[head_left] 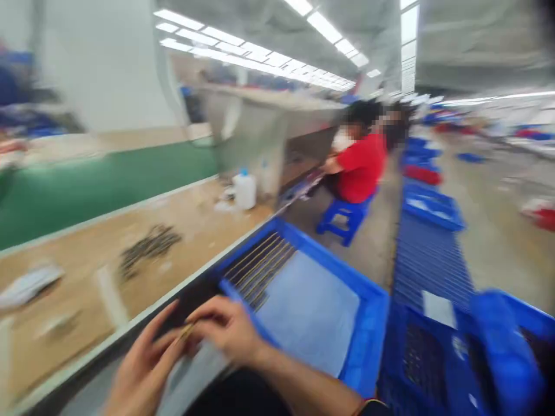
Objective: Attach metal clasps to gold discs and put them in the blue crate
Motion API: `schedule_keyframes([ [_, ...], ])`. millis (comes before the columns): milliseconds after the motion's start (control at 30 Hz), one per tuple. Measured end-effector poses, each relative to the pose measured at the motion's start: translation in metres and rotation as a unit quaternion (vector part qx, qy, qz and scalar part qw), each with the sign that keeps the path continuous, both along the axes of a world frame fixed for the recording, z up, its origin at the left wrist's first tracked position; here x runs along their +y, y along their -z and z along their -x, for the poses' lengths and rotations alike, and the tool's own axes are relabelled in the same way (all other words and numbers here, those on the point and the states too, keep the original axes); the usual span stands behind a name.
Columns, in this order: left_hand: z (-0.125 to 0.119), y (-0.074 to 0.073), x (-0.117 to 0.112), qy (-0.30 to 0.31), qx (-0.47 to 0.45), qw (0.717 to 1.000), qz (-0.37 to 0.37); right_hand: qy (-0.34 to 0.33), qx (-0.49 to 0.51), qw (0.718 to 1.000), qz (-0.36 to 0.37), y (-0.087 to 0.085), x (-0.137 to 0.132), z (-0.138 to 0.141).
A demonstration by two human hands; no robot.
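Both hands met on one thin stick at the bench edge.
The left hand [139,370] and right hand [228,329] pinched the stick [187,331] between fingertips; at two o'clock lay the blue tray [368,312], more sticks [260,268] inside it.
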State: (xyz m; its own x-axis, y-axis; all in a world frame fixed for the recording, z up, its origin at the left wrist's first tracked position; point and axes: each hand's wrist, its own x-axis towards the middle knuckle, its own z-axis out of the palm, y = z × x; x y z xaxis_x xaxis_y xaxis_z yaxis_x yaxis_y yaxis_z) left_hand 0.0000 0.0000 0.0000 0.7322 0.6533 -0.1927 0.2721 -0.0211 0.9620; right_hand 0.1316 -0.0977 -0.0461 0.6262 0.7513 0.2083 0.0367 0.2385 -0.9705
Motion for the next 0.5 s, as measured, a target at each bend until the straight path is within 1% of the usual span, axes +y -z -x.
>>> schedule_keyframes([
  [33,0.013,0.004,0.001,-0.048,-0.029,0.997,0.058,-0.005,0.017,1.000,0.005,0.002,0.000,0.003],
  [67,0.019,0.007,0.003,-0.069,-0.061,0.989,0.116,-0.018,0.038,0.999,0.010,0.006,0.001,0.003],
  [100,0.021,0.011,0.007,-0.079,-0.086,0.979,0.165,-0.027,0.054,0.998,0.018,0.010,0.004,0.001],
  [167,0.017,0.019,0.018,-0.104,-0.110,0.963,0.222,-0.028,0.052,0.998,0.034,0.017,0.011,-0.004],
  [233,0.012,0.027,0.027,-0.117,-0.115,0.955,0.248,-0.026,0.011,0.998,0.051,0.020,0.017,-0.005],
  [333,0.010,0.039,0.035,-0.112,-0.105,0.951,0.269,-0.041,-0.046,0.996,0.071,0.020,0.029,-0.001],
  [433,0.011,0.052,0.044,-0.101,-0.080,0.950,0.284,-0.044,-0.030,0.995,0.088,0.021,0.044,0.004],
  [500,0.010,0.059,0.048,-0.086,-0.058,0.952,0.290,-0.042,0.003,0.994,0.102,0.024,0.047,0.003],
])
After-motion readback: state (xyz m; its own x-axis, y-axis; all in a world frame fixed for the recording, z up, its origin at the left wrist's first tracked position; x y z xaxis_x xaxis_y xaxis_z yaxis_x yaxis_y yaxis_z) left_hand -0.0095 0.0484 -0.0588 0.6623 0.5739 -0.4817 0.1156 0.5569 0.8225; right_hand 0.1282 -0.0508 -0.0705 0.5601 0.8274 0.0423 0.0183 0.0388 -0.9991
